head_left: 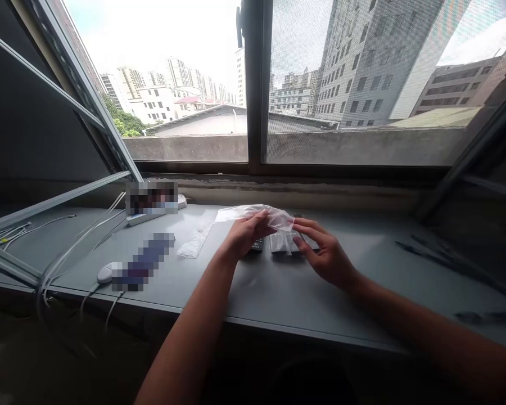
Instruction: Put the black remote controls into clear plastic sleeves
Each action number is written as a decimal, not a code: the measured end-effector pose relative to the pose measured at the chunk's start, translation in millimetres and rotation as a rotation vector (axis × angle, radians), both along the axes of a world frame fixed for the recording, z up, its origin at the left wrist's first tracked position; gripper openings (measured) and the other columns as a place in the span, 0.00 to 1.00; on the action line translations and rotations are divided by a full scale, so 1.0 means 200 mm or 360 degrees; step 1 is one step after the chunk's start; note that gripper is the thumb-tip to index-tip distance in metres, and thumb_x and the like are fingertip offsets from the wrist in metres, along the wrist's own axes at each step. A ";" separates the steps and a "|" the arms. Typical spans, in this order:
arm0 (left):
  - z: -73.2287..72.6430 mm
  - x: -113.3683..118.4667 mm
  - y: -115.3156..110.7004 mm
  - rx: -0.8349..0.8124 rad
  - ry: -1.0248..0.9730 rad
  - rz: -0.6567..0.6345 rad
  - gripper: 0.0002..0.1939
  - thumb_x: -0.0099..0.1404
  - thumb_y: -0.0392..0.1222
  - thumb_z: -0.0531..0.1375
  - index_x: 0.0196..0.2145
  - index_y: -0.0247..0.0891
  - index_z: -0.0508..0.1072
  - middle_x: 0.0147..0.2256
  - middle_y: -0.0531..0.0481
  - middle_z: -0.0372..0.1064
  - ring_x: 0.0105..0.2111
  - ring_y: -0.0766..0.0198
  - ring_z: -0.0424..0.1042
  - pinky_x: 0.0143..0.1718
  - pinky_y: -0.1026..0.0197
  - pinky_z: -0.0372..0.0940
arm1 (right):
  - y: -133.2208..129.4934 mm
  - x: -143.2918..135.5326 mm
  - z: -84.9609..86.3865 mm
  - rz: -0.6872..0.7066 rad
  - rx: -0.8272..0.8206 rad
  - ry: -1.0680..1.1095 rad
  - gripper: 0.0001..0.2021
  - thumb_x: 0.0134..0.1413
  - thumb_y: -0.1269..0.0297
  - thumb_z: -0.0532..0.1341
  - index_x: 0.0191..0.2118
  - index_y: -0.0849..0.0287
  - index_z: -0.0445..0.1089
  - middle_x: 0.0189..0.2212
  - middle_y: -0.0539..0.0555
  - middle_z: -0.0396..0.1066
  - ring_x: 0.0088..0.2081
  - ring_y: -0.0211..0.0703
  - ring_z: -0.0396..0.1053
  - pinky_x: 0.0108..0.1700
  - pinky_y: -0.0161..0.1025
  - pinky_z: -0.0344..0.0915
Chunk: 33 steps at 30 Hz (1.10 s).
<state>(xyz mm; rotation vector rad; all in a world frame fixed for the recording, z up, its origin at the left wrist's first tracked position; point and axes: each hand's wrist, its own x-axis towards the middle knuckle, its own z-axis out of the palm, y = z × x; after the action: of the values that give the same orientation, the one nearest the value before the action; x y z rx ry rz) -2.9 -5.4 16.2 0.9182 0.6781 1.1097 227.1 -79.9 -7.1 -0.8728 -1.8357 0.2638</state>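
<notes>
A clear plastic bag (281,218) is held up over the middle of the grey table. My left hand (247,232) has its fingers closed on the bag. At the bag's right side is my right hand (322,250), its thumb and fingers pinching the plastic edge. Beneath the hands lie dark devices with keys, one (257,244) beside my left hand and another (281,242) between the hands, partly covered by the plastic. More crumpled clear plastic (194,242) lies on the table to the left.
A power strip (155,215), partly blurred out, sits at the back left. Nearer are a white round object (105,273), a blurred-out item (145,261) and white cables (73,244). Metal frame bars (54,202) stand at left. Dark cables (451,259) lie right. A window rises behind.
</notes>
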 end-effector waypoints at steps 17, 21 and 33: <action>0.03 -0.02 0.01 0.0063 0.0023 0.0104 0.15 0.75 0.43 0.62 0.48 0.29 0.84 0.48 0.31 0.84 0.46 0.50 0.84 0.48 0.54 0.77 | 0.00 0.00 0.01 0.0209 -0.0030 -0.0120 0.21 0.73 0.59 0.66 0.68 0.44 0.76 0.66 0.56 0.76 0.74 0.63 0.64 0.75 0.69 0.61; 0.03 -0.02 0.00 0.0048 0.0041 0.0017 0.15 0.74 0.44 0.62 0.49 0.30 0.84 0.49 0.32 0.84 0.48 0.49 0.84 0.50 0.53 0.76 | -0.01 0.00 0.01 0.0249 -0.0080 -0.0228 0.19 0.73 0.59 0.66 0.66 0.42 0.78 0.70 0.54 0.72 0.77 0.64 0.57 0.76 0.71 0.58; 0.02 -0.03 0.04 0.0027 -0.0058 0.0246 0.18 0.77 0.44 0.57 0.50 0.28 0.82 0.49 0.31 0.83 0.48 0.49 0.84 0.51 0.52 0.77 | -0.03 0.00 0.04 0.0365 -0.0355 -0.0124 0.24 0.76 0.53 0.64 0.72 0.45 0.72 0.71 0.55 0.70 0.76 0.61 0.61 0.76 0.62 0.60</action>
<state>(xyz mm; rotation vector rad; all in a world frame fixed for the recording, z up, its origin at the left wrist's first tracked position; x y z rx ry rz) -9.0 3.3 19.3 0.8688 0.7201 1.2681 227.8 -86.9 0.1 -0.8321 -2.0078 0.5957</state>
